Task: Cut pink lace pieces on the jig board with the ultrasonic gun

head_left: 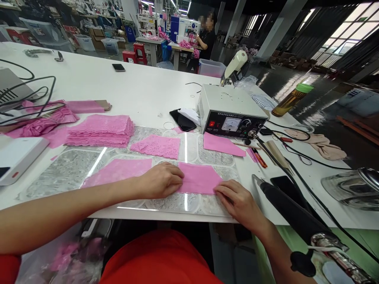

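Note:
A smooth pink fabric piece (199,178) lies flat on the clear mat (166,204) between my hands. My left hand (162,179) has its fingers closed at the piece's left edge. At the right edge, the fingertips of my right hand (237,199) are pinched together on the cloth. Left of my left hand spreads a paler pink fabric piece (121,170), partly under my wrist. Just beyond lies a textured pink lace piece (156,146), with a thick stack of pink lace pieces (100,130) to its left. Another smooth pink piece (222,144) rests by the control box.
A control box with a dial (233,114) stands at the back right. A black handheld tool (284,203) with a metal tip and cable lies right of my right hand, near a glass jar (349,191). A white device (22,159) sits left. Another person (205,39) works at a distant sewing machine.

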The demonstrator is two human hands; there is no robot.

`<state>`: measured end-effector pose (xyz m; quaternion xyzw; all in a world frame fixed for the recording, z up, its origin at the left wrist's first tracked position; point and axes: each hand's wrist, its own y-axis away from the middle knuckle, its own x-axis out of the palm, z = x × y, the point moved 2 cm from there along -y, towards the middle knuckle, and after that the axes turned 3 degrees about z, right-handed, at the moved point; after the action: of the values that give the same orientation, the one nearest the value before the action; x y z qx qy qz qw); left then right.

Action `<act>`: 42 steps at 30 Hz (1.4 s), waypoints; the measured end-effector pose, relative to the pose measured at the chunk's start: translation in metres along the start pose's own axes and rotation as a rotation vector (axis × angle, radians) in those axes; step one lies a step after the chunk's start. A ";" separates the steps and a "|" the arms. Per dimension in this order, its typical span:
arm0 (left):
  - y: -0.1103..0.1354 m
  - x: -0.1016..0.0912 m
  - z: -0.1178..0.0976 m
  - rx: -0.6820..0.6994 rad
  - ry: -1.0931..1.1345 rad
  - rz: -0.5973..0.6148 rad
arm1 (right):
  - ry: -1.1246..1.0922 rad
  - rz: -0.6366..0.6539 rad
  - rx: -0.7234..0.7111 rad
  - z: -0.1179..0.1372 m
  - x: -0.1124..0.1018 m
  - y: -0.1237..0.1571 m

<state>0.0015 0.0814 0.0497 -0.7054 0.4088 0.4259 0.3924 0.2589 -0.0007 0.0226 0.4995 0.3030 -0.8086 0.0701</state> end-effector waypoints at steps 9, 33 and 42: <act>-0.002 0.011 -0.008 -0.035 -0.189 0.072 | -0.005 -0.018 0.016 -0.002 -0.002 -0.001; -0.073 0.026 -0.035 -0.126 -0.122 0.205 | -0.096 0.015 0.110 -0.003 -0.005 -0.001; -0.096 0.045 -0.036 -0.170 -0.079 0.250 | -0.249 0.018 0.193 -0.008 -0.008 0.000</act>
<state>0.1122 0.0724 0.0399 -0.6623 0.4404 0.5318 0.2909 0.2691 0.0022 0.0265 0.4025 0.2081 -0.8890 0.0659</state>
